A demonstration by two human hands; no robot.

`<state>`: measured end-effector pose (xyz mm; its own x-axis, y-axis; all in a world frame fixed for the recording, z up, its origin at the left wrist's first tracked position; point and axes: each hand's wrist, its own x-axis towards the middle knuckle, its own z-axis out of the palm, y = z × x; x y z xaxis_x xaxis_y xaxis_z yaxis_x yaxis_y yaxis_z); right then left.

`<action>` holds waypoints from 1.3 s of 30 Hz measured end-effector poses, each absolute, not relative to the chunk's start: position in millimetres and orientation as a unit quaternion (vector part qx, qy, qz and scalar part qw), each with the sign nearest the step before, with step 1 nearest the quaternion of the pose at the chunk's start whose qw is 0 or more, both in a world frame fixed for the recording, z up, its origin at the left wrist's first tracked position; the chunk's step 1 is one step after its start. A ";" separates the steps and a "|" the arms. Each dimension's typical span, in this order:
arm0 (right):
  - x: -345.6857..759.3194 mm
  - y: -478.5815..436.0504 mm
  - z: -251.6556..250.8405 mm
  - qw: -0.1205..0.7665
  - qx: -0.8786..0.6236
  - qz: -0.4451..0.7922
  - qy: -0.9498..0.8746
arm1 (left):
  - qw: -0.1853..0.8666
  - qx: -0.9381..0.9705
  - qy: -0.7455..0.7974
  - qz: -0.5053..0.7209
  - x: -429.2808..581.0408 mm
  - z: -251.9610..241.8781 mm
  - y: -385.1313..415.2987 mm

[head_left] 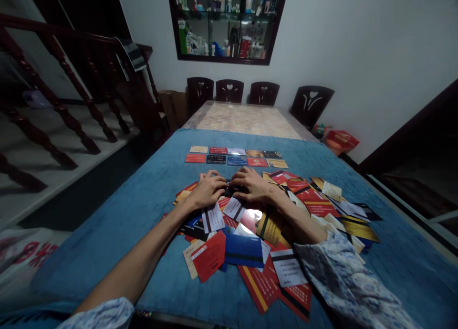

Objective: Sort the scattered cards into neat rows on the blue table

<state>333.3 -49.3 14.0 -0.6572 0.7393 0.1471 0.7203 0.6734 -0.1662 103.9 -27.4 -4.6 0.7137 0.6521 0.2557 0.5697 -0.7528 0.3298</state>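
Both hands meet over the far edge of a loose pile of plastic cards. My left hand (209,188) and my right hand (252,185) curl their fingers round the two ends of a black card (228,187), which is partly covered by the fingers. Beneath and around them lie overlapping cards, among them a blue card (244,250), a red card (209,256), a white card (289,268) and a gold card (270,228). Beyond my fingers, several cards lie flat in two neat rows, including a red card (195,158) and a dark blue card (236,161).
A blue cloth (150,176) covers the near part of the table; its bare stone top (246,116) shows behind. Dark chairs (229,90) stand at the far end. A wooden railing (53,57) runs along the left, and a red bag (341,140) sits beyond the right edge.
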 end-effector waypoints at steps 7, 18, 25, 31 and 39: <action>331.1 -36.0 9.1 0.103 -0.411 0.055 -0.904 | 0.093 0.912 0.362 0.168 101.9 -9.7 -18.6; 328.1 -22.4 -0.3 0.113 -0.432 0.062 -0.893 | 0.092 0.894 0.394 0.192 98.8 -14.6 -11.3; 326.3 -24.6 1.4 0.101 -0.466 0.063 -0.877 | 0.119 0.878 0.425 0.186 98.6 -16.7 -8.5; 323.7 -23.8 0.6 0.100 -0.481 0.072 -0.868 | 0.130 0.869 0.442 0.181 99.6 -14.5 -8.3; 327.4 -18.6 -4.5 0.119 -0.474 0.082 -0.869 | 0.086 0.892 0.401 0.191 97.5 -10.7 -10.0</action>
<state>327.4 -18.6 -4.5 -0.5224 0.8428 0.1295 0.8037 0.5374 -0.2555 97.5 -10.0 -10.7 0.6057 0.7476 0.2724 0.6815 -0.6641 0.3074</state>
